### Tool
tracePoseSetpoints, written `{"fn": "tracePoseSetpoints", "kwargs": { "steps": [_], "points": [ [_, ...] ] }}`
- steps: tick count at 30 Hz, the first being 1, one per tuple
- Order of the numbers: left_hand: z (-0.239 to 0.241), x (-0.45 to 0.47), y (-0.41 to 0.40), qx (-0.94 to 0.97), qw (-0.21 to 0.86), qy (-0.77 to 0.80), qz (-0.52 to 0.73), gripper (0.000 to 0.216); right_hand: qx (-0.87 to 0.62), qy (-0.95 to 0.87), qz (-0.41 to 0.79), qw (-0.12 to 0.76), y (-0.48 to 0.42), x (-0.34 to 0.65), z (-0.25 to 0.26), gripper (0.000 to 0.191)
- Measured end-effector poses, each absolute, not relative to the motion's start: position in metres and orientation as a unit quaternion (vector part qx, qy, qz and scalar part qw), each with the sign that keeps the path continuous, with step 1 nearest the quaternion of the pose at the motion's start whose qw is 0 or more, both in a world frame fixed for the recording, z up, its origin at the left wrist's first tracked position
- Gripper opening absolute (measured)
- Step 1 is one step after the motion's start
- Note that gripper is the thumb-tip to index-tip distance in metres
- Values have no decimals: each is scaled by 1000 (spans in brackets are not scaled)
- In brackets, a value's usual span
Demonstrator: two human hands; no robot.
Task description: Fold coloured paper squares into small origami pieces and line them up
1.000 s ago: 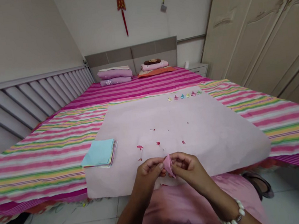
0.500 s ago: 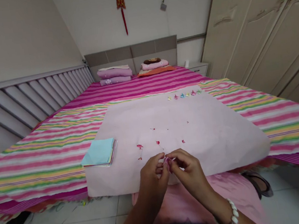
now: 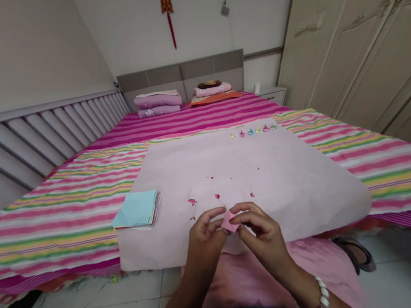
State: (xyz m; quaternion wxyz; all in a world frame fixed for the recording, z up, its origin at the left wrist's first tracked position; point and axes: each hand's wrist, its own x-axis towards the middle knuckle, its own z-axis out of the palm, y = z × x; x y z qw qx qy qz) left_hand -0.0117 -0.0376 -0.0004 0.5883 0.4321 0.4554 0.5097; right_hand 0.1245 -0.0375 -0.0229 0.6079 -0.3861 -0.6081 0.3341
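Observation:
Between my two hands is a small folded piece of pink paper [image 3: 230,222], held above the near part of the pale sheet. My left hand [image 3: 208,236] pinches its left side, with the thumb below and fingers above. My right hand [image 3: 260,227] grips the right side, fingertips lying over the top of the fold. A white bead bracelet [image 3: 321,295] is on the right wrist. Just beyond my hands, small red marks or drawings [image 3: 192,202] are on the sheet. To the left lies a stack of square coloured paper [image 3: 136,209] with light blue on top.
The pale sheet [image 3: 177,167] covers the middle of a striped bed [image 3: 65,201]. Several small folded paper pieces [image 3: 251,132] stand in a row at its far right. Folded bedding [image 3: 157,102] lies by the headboard. A pink cushion [image 3: 313,270] is below my hands, a shoe [image 3: 356,254] on the floor.
The pink paper has been turned, so a flat, diamond-shaped face now shows instead of a crumpled-looking edge. My hands have moved slightly apart around it.

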Motion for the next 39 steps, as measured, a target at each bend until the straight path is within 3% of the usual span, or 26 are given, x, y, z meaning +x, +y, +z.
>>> {"fn": "tracePoseSetpoints", "kwargs": {
  "steps": [6,10,13,19,22,27,34,39],
  "points": [
    [-2,-18,-31,371,641,449,500,36,-372,-627,325,603,-38,123,-21,29],
    [-7,-18,-26,363,646,438,509,34,-372,-595,375,606,-40,123,-18,19],
    [-8,-16,-26,347,610,448,554,35,-395,-517,459,605,-40,124,-18,14],
    [-8,-9,-31,389,515,477,597,35,-393,-444,581,558,-40,118,-19,28],
    [-7,-11,-32,428,530,468,563,36,-404,-425,588,557,-38,118,-17,29],
    [-3,-22,-32,554,522,451,466,18,-413,-448,564,557,-35,128,-13,24],
    [-6,-19,-37,562,515,426,487,20,-382,-419,583,582,-35,125,-17,18],
    [5,-22,-37,667,437,442,412,20,-388,-464,570,556,-38,129,-11,21]
  ]
}}
